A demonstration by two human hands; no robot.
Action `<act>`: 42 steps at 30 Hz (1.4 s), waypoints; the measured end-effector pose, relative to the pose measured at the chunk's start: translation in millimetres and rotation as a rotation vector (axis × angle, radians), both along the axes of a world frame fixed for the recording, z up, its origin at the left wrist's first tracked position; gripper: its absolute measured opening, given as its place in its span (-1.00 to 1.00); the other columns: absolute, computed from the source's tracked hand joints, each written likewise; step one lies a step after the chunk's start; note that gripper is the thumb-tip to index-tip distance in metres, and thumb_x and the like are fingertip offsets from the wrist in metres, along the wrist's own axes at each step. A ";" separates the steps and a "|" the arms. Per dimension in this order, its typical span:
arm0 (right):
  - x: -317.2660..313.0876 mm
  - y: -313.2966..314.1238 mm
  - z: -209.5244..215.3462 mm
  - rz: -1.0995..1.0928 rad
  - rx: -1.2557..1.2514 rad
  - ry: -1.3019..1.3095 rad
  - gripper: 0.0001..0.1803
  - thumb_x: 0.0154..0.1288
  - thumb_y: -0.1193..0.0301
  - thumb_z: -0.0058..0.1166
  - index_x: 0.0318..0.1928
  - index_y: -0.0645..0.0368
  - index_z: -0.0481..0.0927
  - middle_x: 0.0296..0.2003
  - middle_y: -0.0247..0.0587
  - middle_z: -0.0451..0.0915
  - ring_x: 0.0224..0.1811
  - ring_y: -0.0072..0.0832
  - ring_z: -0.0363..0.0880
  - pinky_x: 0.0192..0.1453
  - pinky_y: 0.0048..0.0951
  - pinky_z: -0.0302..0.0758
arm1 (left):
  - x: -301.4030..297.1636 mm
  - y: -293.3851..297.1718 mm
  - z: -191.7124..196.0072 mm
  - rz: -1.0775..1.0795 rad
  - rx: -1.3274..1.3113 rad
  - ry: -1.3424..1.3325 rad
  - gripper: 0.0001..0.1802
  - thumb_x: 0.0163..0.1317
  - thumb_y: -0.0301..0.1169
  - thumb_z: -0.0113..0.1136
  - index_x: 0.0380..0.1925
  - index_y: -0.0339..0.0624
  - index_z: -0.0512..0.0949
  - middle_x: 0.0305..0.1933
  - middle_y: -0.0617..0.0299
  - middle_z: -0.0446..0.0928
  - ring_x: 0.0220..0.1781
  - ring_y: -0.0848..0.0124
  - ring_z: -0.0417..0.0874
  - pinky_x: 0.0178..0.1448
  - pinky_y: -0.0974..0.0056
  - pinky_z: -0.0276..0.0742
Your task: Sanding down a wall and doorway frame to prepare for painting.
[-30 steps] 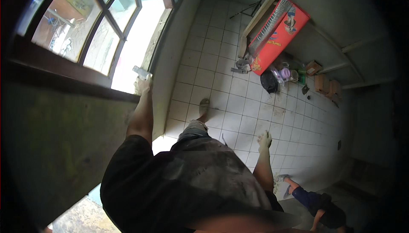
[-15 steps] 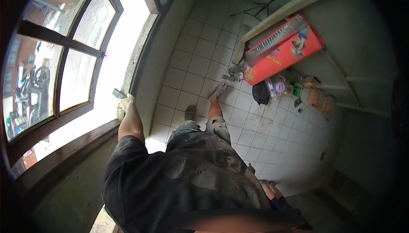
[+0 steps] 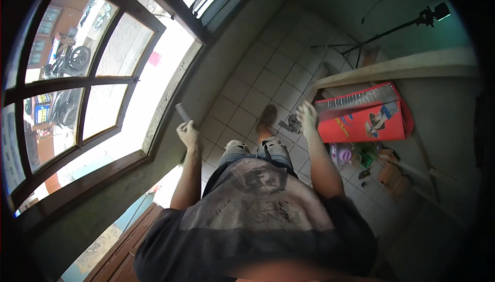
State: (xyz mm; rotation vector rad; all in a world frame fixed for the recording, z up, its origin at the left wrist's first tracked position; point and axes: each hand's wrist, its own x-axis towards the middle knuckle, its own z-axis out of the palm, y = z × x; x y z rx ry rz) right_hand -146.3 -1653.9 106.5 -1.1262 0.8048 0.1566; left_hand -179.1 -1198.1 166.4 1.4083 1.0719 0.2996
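My left hand (image 3: pixel 188 134) grips a small flat grey block (image 3: pixel 182 113), which stands up out of the fingers. It is held in front of the wall below the window frame (image 3: pixel 172 96), apart from the frame. My right hand (image 3: pixel 308 120) is raised over the tiled floor, its fingers loosely apart and slightly blurred, with nothing visible in them. Behind and beside it lies a red printed package (image 3: pixel 356 122) with a ribbed silvery strip along its top. Some small grey pieces (image 3: pixel 292 124) lie on the floor close to that hand in the picture.
An open window sash (image 3: pixel 93 81) with dark wooden bars is at the left. A black tripod (image 3: pixel 356 50) with a lamp stands at the far right. Near the red package are a purple round item (image 3: pixel 344 155), green containers (image 3: pixel 367 156) and brown boxes (image 3: pixel 394 177) on the tiles (image 3: pixel 247 88).
My left hand has drawn back from the window frame to the right, still holding the grey block. My right hand has come into view, and my body has turned.
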 end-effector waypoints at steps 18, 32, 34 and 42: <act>79.6 206.4 217.5 0.797 0.808 -0.217 -0.18 0.58 -0.27 -0.45 0.41 0.18 0.29 -0.27 -0.26 0.55 -0.22 -0.43 0.53 -0.04 -0.37 0.57 | -13.5 -145.9 148.2 -0.565 -0.073 -0.431 -0.69 0.55 -0.31 0.05 0.15 -0.26 0.42 -0.06 0.12 0.61 -0.11 0.37 0.70 0.02 0.30 0.61; -50.0 193.0 268.4 1.155 0.944 -0.213 -0.40 0.64 -0.14 -0.36 0.40 -0.07 0.37 -0.15 -0.24 0.63 -0.12 -0.39 0.61 0.03 -0.24 0.60 | -172.7 -200.0 206.5 -0.278 -0.311 -0.772 -0.40 0.39 -0.46 0.31 0.31 -0.37 0.25 0.22 -0.02 0.53 0.20 0.36 0.62 0.26 0.22 0.61; -51.7 201.8 263.3 1.192 0.961 -0.224 -0.44 0.63 -0.11 -0.27 0.33 -0.05 0.45 -0.17 -0.26 0.65 -0.18 -0.38 0.64 0.01 -0.28 0.63 | -192.6 -191.3 212.2 -0.390 -0.097 -0.672 -0.42 0.38 -0.45 0.32 0.31 -0.31 0.31 0.24 0.02 0.53 0.22 0.34 0.61 0.27 0.20 0.60; 15.5 202.4 262.4 1.011 1.103 -0.128 -0.46 0.59 -0.13 -0.18 0.26 -0.04 0.50 -0.21 -0.22 0.64 -0.27 -0.39 0.63 -0.15 -0.26 0.65 | -274.2 -101.3 238.5 -0.213 0.337 -0.404 -0.31 0.35 -0.46 0.35 0.41 -0.23 0.26 0.19 -0.01 0.58 0.20 0.28 0.64 0.32 0.18 0.58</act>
